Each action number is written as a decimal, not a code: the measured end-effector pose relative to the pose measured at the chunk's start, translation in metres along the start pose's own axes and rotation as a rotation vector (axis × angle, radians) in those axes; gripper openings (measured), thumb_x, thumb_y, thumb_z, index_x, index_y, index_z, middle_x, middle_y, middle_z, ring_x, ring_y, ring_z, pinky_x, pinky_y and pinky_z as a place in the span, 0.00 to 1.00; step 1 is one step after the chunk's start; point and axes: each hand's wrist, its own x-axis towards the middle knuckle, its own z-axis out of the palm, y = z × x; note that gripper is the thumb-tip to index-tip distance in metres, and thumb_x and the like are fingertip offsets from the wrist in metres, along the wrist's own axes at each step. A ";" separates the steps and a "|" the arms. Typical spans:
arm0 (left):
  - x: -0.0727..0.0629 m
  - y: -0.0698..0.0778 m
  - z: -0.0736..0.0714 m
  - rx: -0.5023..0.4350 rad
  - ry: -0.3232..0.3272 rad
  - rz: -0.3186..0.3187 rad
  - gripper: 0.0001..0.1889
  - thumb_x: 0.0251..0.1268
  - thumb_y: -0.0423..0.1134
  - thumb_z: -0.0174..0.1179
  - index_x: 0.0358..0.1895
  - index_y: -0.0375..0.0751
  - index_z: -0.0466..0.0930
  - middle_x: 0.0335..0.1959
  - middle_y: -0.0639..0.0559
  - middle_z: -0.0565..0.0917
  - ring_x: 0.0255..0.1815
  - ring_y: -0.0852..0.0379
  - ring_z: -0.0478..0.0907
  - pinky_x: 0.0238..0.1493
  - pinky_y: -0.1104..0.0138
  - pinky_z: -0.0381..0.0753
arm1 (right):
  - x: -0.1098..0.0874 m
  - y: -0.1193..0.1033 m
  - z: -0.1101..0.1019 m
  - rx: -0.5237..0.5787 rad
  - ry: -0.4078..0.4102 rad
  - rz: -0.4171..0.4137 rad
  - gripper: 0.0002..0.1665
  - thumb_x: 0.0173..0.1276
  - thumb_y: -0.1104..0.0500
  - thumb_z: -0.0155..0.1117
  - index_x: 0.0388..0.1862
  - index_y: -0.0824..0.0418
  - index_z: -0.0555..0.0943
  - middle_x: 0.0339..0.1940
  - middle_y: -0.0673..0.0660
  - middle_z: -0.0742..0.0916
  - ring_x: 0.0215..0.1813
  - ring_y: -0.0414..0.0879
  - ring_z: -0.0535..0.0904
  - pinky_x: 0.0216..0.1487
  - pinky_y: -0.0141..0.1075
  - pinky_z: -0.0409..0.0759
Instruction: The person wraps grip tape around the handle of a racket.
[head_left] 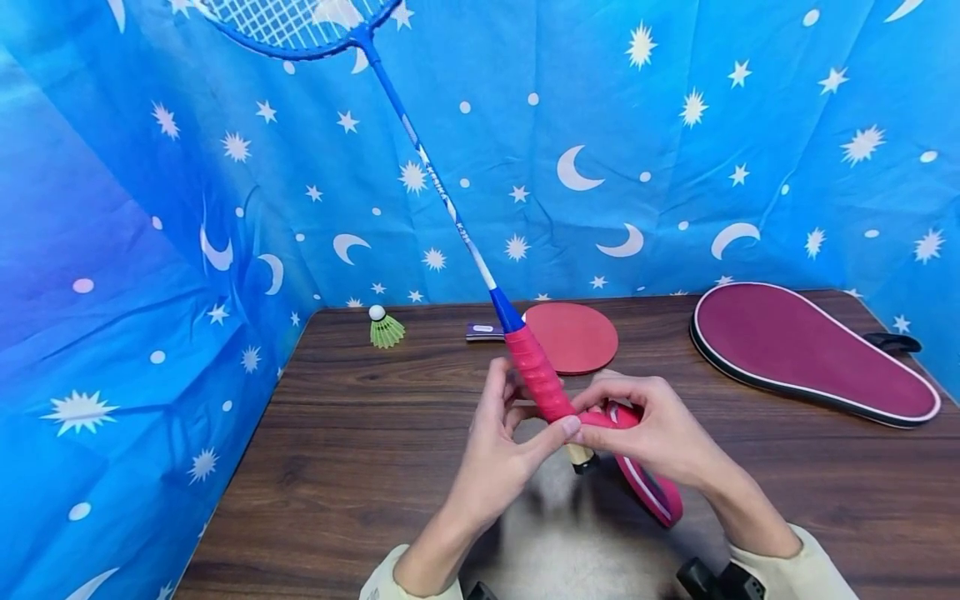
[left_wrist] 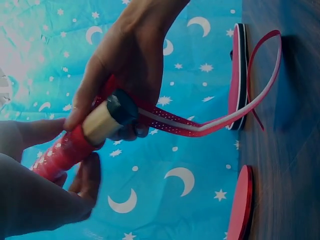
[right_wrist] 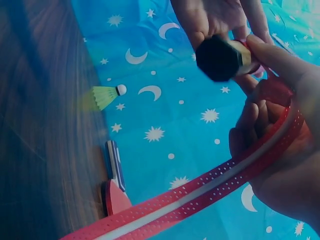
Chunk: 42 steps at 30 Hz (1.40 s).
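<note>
A blue badminton racket (head_left: pixel 442 196) is held at a slant above the table, its head up at the far left and cut off by the frame. Red grip tape (head_left: pixel 534 367) wraps most of its handle. Bare wood (left_wrist: pixel 100 124) and a black end cap (left_wrist: pixel 121 106) show at the bottom. My left hand (head_left: pixel 498 454) holds the wrapped handle between thumb and fingers. Close beside it, my right hand (head_left: pixel 660 425) pinches the tape near the edge of the wrapping. The loose tape tail (right_wrist: pixel 195 192), perforated with a pale centre strip, hangs from the right hand in a loop.
On the brown table (head_left: pixel 337 467) lie a shuttlecock (head_left: pixel 386 327) at the back left, a red table tennis bat (head_left: pixel 573 337) behind the hands, and a maroon bat case (head_left: pixel 802 354) at the right. A blue star-and-moon cloth (head_left: pixel 480 150) hangs behind.
</note>
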 end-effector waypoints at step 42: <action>0.000 -0.003 -0.007 0.184 -0.007 0.003 0.33 0.61 0.26 0.62 0.66 0.46 0.56 0.43 0.48 0.82 0.45 0.57 0.81 0.46 0.63 0.82 | 0.004 0.004 -0.005 -0.126 -0.050 0.017 0.06 0.60 0.49 0.74 0.35 0.43 0.86 0.36 0.44 0.85 0.39 0.42 0.77 0.28 0.36 0.77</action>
